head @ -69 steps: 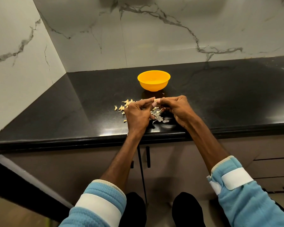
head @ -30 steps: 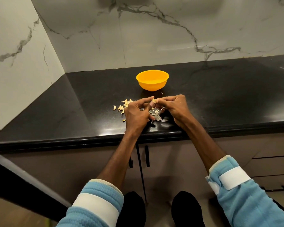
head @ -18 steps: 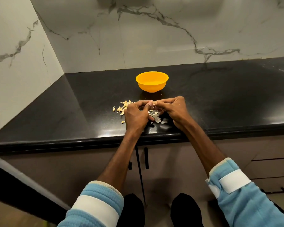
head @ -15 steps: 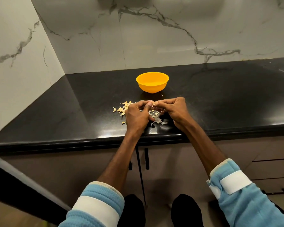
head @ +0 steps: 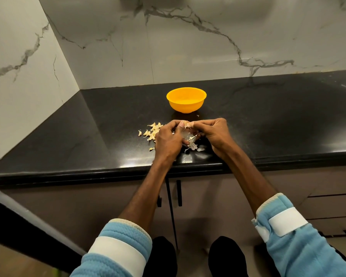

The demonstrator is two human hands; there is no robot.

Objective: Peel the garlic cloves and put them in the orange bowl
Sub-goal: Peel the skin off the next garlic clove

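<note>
My left hand (head: pixel 168 139) and my right hand (head: pixel 216 134) meet over the black counter, and both pinch one small garlic clove (head: pixel 186 124) between thumbs and fingertips. A strip of papery skin hangs from the clove. Just behind the hands stands the orange bowl (head: pixel 186 99), upright; its contents cannot be made out. A heap of unpeeled garlic cloves (head: pixel 152 131) lies to the left of my left hand. White peel scraps (head: pixel 193 145) lie under and between the hands.
The black counter (head: pixel 278 124) runs from the left corner to the right, with its front edge just below my wrists. Marble walls close the back and left sides. Cabinet doors with dark handles (head: pixel 179 193) are under the counter.
Both hands have stayed together on the clove, and the fingers have shifted slightly. A strip of skin now hangs loose from the clove. The bowl and the heap have not moved.
</note>
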